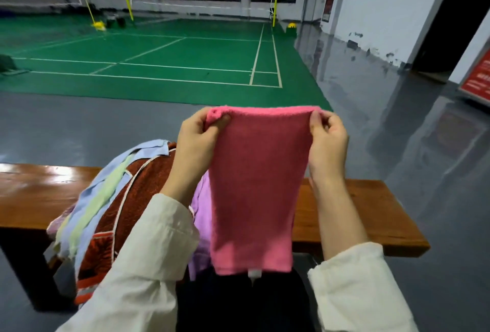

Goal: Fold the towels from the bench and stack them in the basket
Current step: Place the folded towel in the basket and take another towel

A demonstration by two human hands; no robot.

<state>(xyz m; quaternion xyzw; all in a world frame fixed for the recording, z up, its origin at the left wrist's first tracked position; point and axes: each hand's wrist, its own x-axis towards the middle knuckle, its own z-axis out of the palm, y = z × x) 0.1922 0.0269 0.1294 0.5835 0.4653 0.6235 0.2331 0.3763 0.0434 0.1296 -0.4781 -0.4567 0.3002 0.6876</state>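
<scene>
A pink towel (254,188) hangs lengthwise in front of me, held up by its top edge above the wooden bench (34,194). My left hand (197,137) pinches its top left corner. Its top right corner is pinched by my right hand (328,138). A small white tag shows at the towel's bottom edge. A heap of other towels lies on the bench to the left: a rust-red patterned one (140,194), a light blue and pale green one (98,199), and a lilac one (202,215) partly behind the pink towel. No basket is in view.
The bench runs left to right across the lower view, its right end (384,215) bare. Beyond it lie a grey floor and a green badminton court (159,61) with nets. A white wall and a red sign (477,77) stand at the right.
</scene>
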